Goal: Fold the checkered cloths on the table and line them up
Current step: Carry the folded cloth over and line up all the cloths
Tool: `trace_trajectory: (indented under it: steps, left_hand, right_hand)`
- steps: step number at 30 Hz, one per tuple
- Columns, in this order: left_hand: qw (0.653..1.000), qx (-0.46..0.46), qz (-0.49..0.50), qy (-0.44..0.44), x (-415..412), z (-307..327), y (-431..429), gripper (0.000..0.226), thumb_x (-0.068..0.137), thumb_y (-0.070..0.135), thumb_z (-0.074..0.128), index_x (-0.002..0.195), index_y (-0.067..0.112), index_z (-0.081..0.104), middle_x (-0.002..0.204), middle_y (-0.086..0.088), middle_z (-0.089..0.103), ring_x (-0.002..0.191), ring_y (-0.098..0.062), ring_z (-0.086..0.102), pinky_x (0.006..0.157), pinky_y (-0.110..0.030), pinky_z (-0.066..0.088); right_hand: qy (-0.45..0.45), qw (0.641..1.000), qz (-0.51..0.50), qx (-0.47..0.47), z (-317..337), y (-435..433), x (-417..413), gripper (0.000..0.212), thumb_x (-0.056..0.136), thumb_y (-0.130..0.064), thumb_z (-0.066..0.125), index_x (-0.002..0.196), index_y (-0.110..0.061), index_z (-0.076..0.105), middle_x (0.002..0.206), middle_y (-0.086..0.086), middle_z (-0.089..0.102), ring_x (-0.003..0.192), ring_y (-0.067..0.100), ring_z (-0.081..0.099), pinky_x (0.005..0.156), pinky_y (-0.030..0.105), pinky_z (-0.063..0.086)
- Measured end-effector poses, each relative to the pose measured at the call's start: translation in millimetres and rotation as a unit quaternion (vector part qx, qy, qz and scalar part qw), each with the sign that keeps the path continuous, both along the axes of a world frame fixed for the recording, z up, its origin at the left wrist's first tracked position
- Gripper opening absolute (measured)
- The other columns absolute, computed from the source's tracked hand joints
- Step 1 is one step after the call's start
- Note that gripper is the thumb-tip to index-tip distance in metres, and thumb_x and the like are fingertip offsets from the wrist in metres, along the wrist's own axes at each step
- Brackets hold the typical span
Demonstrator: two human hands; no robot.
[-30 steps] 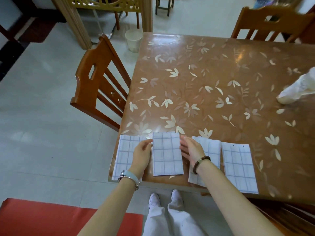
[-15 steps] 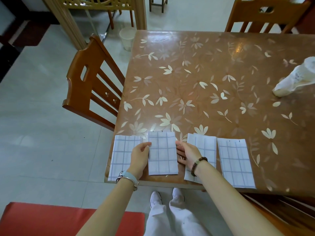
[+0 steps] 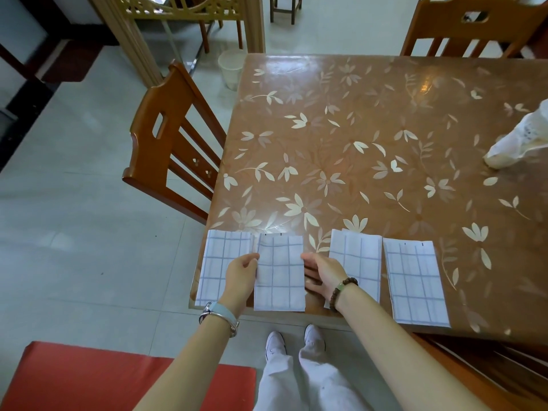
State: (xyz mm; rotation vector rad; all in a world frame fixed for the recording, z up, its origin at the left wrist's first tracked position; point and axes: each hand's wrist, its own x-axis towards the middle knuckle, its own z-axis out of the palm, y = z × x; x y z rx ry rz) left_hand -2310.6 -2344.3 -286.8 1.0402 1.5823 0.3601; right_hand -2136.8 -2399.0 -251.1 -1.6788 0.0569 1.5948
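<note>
One large brown table (image 3: 385, 129) with a leaf pattern. A wooden chair (image 3: 166, 143) stands at its left side and a crumpled white bag (image 3: 522, 143) lies at the far right.

Four folded checkered cloths lie in a row along the near edge: first cloth (image 3: 222, 262) at the left corner, then second cloth (image 3: 280, 277), third cloth (image 3: 355, 262) and fourth cloth (image 3: 415, 280).

Change over the last second: the second cloth now sits further left. Its top left corner touches or just overlaps the first cloth, and the gap to the third cloth is wider than before. Spacing is uneven, so I judge this a last straightening step with the folding done.

Left hand (image 3: 241, 271): fingers curled, thumb on top, pinching the second cloth's left edge while lying over the first cloth.

Right hand (image 3: 321, 275): fingers fairly straight and relaxed against the second cloth's right edge, gripping nothing visible.
</note>
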Motion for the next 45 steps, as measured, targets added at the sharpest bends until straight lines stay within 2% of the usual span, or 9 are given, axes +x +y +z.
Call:
trace_trajectory:
  steps: [4, 10, 15, 18, 25, 30, 37, 45]
  left_hand:
    - [1.000, -0.002, 0.005, -0.002, -2, 0, -2, 0.034, 0.102, 0.011, 0.043, 0.130, 0.004, 0.061, 0.137, -0.009, 0.057, 0.126, -0.025, 0.052, 0.111, -0.042, 0.041]
    - [1.000, -0.012, 0.013, -0.006, -2, 2, -1, 0.035, 0.101, 0.012, 0.043, 0.131, 0.005, 0.060, 0.136, -0.009, 0.059, 0.125, -0.026, 0.053, 0.112, -0.043, 0.041]
    - [1.000, 0.002, 0.000, 0.007, -2, 6, 0, 0.038, 0.102, 0.010, 0.041, 0.136, 0.004, 0.056, 0.141, -0.008, 0.055, 0.129, -0.023, 0.050, 0.112, -0.034, 0.037]
    - [1.000, 0.013, -0.009, 0.012, -1, 8, 1, 0.038, 0.102, 0.011, 0.041, 0.138, 0.004, 0.054, 0.142, -0.007, 0.053, 0.132, -0.023, 0.047, 0.111, -0.032, 0.035]
    - [1.000, 0.014, -0.003, 0.010, -3, 8, 1, 0.037, 0.102, 0.010, 0.041, 0.136, 0.005, 0.055, 0.142, -0.008, 0.053, 0.133, -0.023, 0.046, 0.114, -0.037, 0.035]
    - [1.000, 0.008, 0.001, 0.020, -5, 4, -3, 0.035, 0.101, 0.009, 0.042, 0.131, 0.006, 0.059, 0.139, -0.007, 0.056, 0.131, -0.023, 0.048, 0.115, -0.040, 0.036]
    - [0.999, 0.005, 0.015, 0.031, -8, 0, -4, 0.033, 0.100, 0.009, 0.043, 0.127, 0.005, 0.062, 0.131, -0.010, 0.061, 0.123, -0.026, 0.054, 0.111, -0.042, 0.041]
    - [0.999, 0.005, 0.023, 0.025, -10, 1, -3, 0.032, 0.098, 0.006, 0.044, 0.123, 0.004, 0.065, 0.127, -0.010, 0.063, 0.121, -0.028, 0.055, 0.111, -0.044, 0.041]
  right_hand:
    - [0.006, 1.000, -0.004, 0.000, -3, -3, -3, 0.021, 0.092, -0.014, 0.056, 0.110, -0.005, 0.062, 0.096, 0.004, 0.067, 0.087, 0.014, 0.062, 0.071, 0.031, 0.052]
    - [0.009, 1.000, -0.009, 0.001, -6, -5, -4, 0.014, 0.092, -0.015, 0.055, 0.101, -0.007, 0.064, 0.098, 0.004, 0.067, 0.088, 0.014, 0.062, 0.066, 0.031, 0.051]
    - [0.018, 1.000, -0.010, 0.007, -5, -4, -6, 0.011, 0.093, -0.013, 0.054, 0.096, -0.009, 0.064, 0.093, 0.002, 0.067, 0.088, 0.014, 0.062, 0.067, 0.032, 0.052]
    - [0.022, 1.000, -0.009, 0.011, -6, -3, -8, 0.014, 0.093, -0.013, 0.053, 0.102, -0.007, 0.063, 0.093, 0.003, 0.066, 0.088, 0.015, 0.062, 0.068, 0.032, 0.052]
    - [0.016, 1.000, -0.006, 0.006, -13, 0, -10, 0.023, 0.093, -0.015, 0.055, 0.112, -0.005, 0.063, 0.104, 0.005, 0.066, 0.099, 0.019, 0.061, 0.079, 0.036, 0.052]
    - [0.010, 1.000, 0.001, 0.010, -13, 0, -10, 0.019, 0.093, -0.015, 0.054, 0.108, -0.005, 0.062, 0.102, 0.006, 0.066, 0.093, 0.017, 0.062, 0.073, 0.032, 0.052]
    - [0.012, 1.000, -0.004, 0.010, -19, 2, -8, 0.018, 0.092, -0.015, 0.055, 0.106, -0.006, 0.063, 0.107, 0.007, 0.067, 0.097, 0.018, 0.063, 0.080, 0.034, 0.053]
    - [0.007, 1.000, 0.008, 0.003, -16, 7, -6, 0.023, 0.091, -0.015, 0.054, 0.110, -0.004, 0.063, 0.109, 0.008, 0.068, 0.092, 0.017, 0.063, 0.065, 0.028, 0.050]
